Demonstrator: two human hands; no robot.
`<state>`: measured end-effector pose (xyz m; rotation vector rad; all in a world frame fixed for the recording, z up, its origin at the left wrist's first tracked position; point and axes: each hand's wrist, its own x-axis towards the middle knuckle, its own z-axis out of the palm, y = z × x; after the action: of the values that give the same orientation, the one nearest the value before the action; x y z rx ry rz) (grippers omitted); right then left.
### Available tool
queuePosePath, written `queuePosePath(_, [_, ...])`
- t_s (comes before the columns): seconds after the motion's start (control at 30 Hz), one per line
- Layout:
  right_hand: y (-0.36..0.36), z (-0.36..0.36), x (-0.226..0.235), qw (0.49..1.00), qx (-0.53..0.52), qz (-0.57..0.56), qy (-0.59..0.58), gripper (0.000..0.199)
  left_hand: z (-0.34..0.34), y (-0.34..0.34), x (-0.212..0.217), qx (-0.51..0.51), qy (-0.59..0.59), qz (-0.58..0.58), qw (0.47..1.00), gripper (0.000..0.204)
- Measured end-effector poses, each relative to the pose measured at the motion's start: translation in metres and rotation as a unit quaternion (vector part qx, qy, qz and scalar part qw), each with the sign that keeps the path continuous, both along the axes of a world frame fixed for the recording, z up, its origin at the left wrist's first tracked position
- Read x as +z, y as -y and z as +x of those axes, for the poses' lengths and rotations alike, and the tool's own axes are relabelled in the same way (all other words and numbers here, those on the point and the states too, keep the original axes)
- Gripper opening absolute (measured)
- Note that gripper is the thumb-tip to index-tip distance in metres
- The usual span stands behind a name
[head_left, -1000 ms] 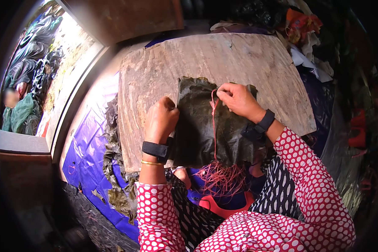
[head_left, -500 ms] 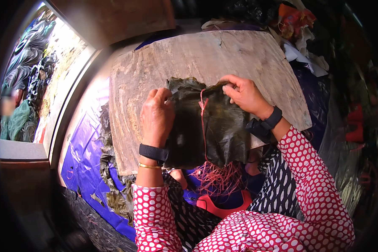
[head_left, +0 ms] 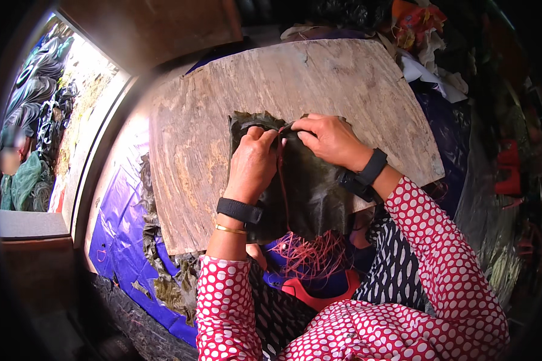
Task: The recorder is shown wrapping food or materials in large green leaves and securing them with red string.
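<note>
One dark, crinkled sheet (head_left: 316, 186) is lying over the near part of the wooden board (head_left: 193, 120). One pink string (head_left: 284, 198) is running down it toward a pink tangle (head_left: 310, 256). Two hands: left hand (head_left: 252, 162) is pinching the upper edge beside the string, fingertips partly hidden; right hand (head_left: 331, 139) is pinching that edge just beside. Handling, as judged: light, limp, perhaps slippery, tear-prone; best held by the bunched upper edge.
</note>
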<state>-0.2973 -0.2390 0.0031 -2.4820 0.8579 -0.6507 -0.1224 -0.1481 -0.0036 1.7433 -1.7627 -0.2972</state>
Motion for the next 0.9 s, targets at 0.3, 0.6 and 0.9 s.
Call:
queuePosePath(0.3, [0.0, 0.003, 0.002, 0.998, -0.038, 0.05, -0.02, 0.023, -0.006, -0.002, 0.002, -0.003, 0.073, 0.024, 0.997, 0.041])
queuePosePath(0.6, [0.002, 0.003, -0.002, 0.998, -0.031, 0.043, -0.046, 0.024, -0.009, 0.002, -0.003, 0.019, 0.058, 0.011, 0.998, 0.039])
queuePosePath(0.9, [0.001, 0.004, 0.002, 0.997, -0.063, 0.046, -0.028, 0.025, -0.008, 0.002, 0.0, 0.015, 0.045, 0.011, 0.999, 0.042])
